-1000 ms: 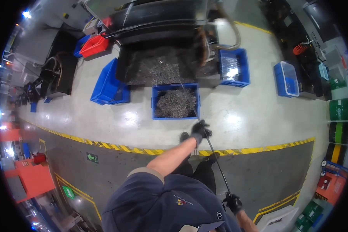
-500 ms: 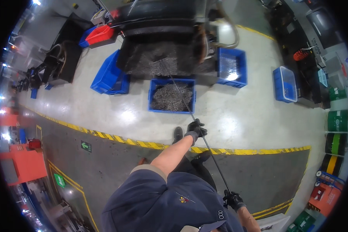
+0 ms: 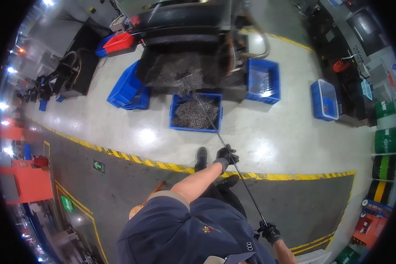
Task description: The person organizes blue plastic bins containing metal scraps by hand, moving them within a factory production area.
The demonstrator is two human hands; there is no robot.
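Both my gloved hands are closed around a long-handled metal rake (image 3: 246, 190). My left hand (image 3: 226, 156) grips the middle of the handle, and my right hand (image 3: 269, 231) holds its near end at my right side. The far end reaches over a blue bin (image 3: 173, 126) heaped with grey metal shavings (image 3: 193, 113). Its head is blurred among more shavings in a black machine tray (image 3: 158, 80) behind the bin.
Blue crates (image 3: 125, 86) stand left of the tray, another blue crate (image 3: 275, 94) right of it. Farther right is a blue crate with a pale rim (image 3: 324, 100). A hose (image 3: 265, 46) curves by the machine. Yellow-black tape (image 3: 290, 176) crosses the floor near my feet.
The rake has come back toward me a little, its head nearer the tray's front edge. Both hands have moved back with it, still gripping.
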